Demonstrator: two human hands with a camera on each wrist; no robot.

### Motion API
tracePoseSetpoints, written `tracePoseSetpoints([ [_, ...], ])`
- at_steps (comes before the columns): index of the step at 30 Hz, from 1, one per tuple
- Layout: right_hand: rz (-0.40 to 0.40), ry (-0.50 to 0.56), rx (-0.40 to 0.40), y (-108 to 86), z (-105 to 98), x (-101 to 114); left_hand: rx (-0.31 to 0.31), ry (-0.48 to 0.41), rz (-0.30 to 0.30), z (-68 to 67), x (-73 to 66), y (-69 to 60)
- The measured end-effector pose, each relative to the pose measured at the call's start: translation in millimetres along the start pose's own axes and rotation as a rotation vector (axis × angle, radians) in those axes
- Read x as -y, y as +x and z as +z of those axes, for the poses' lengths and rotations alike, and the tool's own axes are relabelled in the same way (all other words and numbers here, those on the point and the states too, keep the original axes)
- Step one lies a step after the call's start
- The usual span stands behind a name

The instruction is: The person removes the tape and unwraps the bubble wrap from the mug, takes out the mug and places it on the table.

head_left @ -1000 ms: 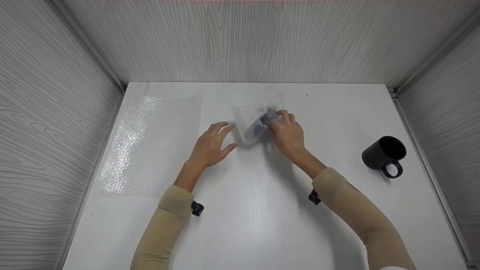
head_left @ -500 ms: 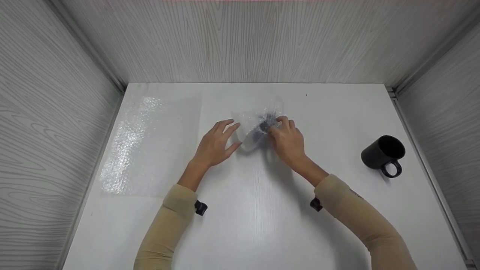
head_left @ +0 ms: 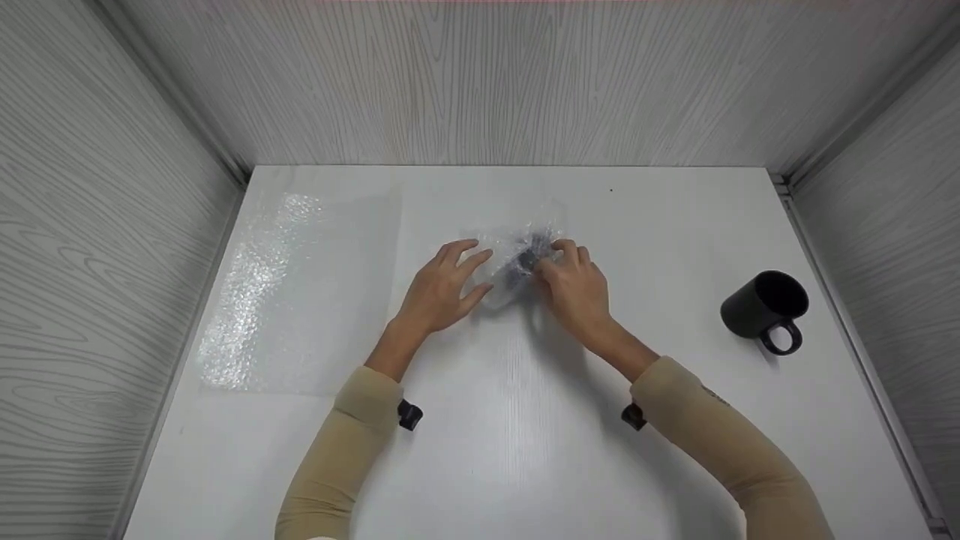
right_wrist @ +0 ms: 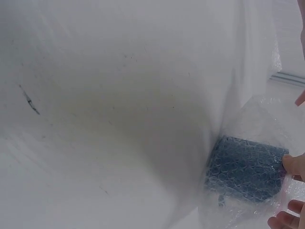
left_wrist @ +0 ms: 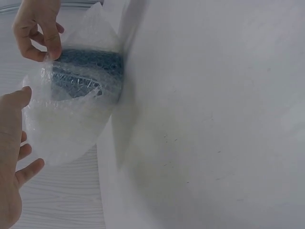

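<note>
- While the right hand [head_left: 577, 289] pinches one end of a dark thing [head_left: 529, 259] through its bubble wrap [left_wrist: 66, 126], the left hand [head_left: 439, 292] is on the other side of that wrap.
- On the right hand, the thumb and fingers are clamped on the dark thing and the wrap around it.
- On the left hand, the thumb and fingers are spread apart and a bit bent, right by the edge of the wrap. I cannot tell if they touch it.
- The dark thing is between the two hands, near the middle of the white table [head_left: 495, 465] and a bit toward the back. It looks blue in both wrist views. The bubbles make it too blurry to tell what it is.
- The wrap is clear and loose, and it sticks out past the dark thing.
- A big clear bubble sheet [head_left: 322, 300] lies flat on the left part of the table. It is very shiny on one side.
- A black mug [head_left: 746, 309] stands far over on the right, well apart from both hands. Its handle [head_left: 781, 346] points toward the person.
- Both arms have tan sleeves [head_left: 322, 457].
</note>
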State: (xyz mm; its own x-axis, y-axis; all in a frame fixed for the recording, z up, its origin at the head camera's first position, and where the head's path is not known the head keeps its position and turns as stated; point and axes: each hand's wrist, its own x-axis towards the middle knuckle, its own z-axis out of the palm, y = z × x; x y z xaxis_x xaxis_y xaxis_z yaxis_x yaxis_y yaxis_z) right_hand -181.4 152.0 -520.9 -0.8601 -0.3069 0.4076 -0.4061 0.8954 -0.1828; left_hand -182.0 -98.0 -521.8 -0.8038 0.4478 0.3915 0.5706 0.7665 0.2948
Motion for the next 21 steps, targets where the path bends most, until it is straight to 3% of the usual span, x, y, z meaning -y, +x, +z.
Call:
tracePoseSetpoints([
  [21,-0.016,0.024,-0.011,-15.8,-3.4,6.2,-0.003,0.042,0.039,8.4,-13.2,3.2],
])
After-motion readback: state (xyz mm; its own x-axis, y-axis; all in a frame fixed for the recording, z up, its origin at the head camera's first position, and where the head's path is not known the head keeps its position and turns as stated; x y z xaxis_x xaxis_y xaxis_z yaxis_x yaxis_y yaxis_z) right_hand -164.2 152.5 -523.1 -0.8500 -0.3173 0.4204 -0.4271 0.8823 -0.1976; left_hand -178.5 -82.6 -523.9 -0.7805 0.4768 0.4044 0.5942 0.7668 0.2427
